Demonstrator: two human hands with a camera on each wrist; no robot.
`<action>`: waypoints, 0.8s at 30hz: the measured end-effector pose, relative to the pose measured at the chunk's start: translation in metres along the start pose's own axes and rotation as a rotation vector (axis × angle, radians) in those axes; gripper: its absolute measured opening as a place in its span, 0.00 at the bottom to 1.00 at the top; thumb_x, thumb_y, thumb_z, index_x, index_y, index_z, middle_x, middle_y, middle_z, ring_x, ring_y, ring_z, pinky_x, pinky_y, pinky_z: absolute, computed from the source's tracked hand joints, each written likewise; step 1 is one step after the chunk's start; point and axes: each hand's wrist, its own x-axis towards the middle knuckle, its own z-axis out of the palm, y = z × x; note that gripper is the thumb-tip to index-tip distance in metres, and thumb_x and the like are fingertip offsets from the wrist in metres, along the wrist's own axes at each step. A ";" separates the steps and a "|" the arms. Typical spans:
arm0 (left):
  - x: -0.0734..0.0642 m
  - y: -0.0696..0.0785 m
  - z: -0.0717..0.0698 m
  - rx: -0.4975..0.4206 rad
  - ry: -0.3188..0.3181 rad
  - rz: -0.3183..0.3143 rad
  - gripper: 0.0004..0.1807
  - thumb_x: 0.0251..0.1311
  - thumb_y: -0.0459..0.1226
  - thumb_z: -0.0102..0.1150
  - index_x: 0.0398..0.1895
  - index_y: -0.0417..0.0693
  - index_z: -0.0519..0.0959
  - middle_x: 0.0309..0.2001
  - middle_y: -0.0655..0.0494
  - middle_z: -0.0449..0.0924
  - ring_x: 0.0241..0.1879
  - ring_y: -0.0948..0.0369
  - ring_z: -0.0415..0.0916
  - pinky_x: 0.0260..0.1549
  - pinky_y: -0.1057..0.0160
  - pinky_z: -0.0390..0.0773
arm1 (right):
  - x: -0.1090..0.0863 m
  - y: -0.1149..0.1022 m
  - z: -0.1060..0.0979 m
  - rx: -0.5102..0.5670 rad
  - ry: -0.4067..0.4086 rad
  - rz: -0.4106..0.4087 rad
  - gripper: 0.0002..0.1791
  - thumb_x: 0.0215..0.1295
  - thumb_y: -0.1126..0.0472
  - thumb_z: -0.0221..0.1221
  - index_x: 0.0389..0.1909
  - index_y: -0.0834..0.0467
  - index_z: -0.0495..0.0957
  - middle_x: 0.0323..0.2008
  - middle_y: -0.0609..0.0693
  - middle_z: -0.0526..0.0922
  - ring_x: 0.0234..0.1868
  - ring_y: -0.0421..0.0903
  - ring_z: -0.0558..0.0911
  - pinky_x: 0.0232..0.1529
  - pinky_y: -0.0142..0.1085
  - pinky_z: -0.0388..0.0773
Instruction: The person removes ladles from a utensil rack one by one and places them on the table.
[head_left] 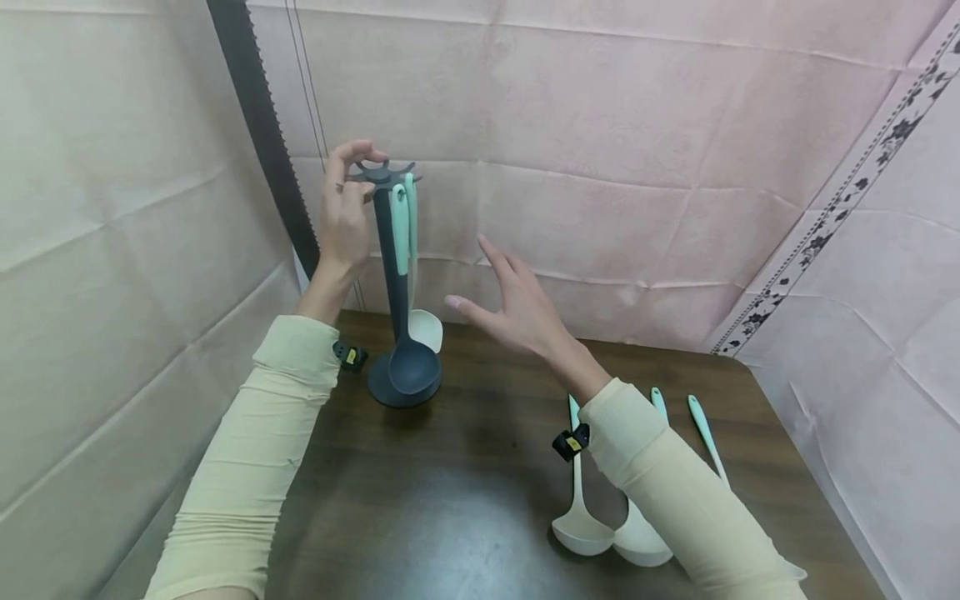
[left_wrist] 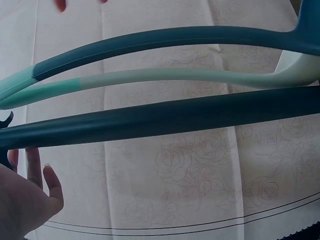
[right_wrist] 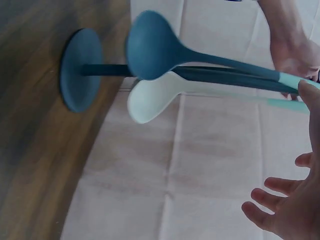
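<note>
A dark blue utensil stand with a round base and a hooked top stands upright at the back left of the table. My left hand grips its hooked top, thumb and fingers on either side of the rim. From the hooks hang a dark blue ladle with a mint handle and, behind it, a white utensil with a rounded head, also mint-handled. To the right of the stand, my right hand is held in the air, fingers spread and holding nothing.
Beneath my right forearm, a white ladle and another white-headed utensil lie on the brown table. A mint handle lies farther right. Pale cloth walls enclose the back and sides.
</note>
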 end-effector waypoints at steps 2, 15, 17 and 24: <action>0.000 -0.001 -0.002 0.007 -0.002 -0.003 0.29 0.64 0.36 0.35 0.67 0.44 0.71 0.59 0.53 0.77 0.63 0.54 0.71 0.59 0.60 0.68 | 0.005 -0.009 -0.001 0.008 0.003 -0.006 0.53 0.63 0.20 0.55 0.85 0.28 0.44 0.81 0.51 0.60 0.77 0.54 0.65 0.68 0.63 0.69; 0.004 0.000 0.001 0.013 -0.037 0.006 0.28 0.65 0.37 0.36 0.68 0.47 0.71 0.60 0.52 0.77 0.63 0.58 0.71 0.62 0.59 0.69 | 0.035 -0.056 -0.011 0.130 0.075 -0.095 0.51 0.67 0.31 0.63 0.85 0.37 0.51 0.64 0.51 0.80 0.61 0.48 0.81 0.56 0.49 0.81; 0.004 0.000 0.001 0.023 -0.036 -0.001 0.29 0.64 0.38 0.36 0.68 0.49 0.71 0.60 0.53 0.76 0.64 0.58 0.70 0.63 0.59 0.69 | 0.040 -0.064 -0.013 0.144 0.073 -0.118 0.49 0.68 0.33 0.64 0.85 0.40 0.53 0.61 0.52 0.83 0.57 0.47 0.84 0.53 0.46 0.83; 0.002 -0.002 -0.002 0.025 -0.024 -0.015 0.29 0.63 0.38 0.37 0.68 0.48 0.71 0.60 0.53 0.76 0.65 0.54 0.69 0.62 0.58 0.68 | 0.056 -0.087 -0.011 0.207 0.070 -0.187 0.42 0.72 0.46 0.66 0.81 0.46 0.59 0.47 0.53 0.89 0.42 0.43 0.89 0.43 0.38 0.85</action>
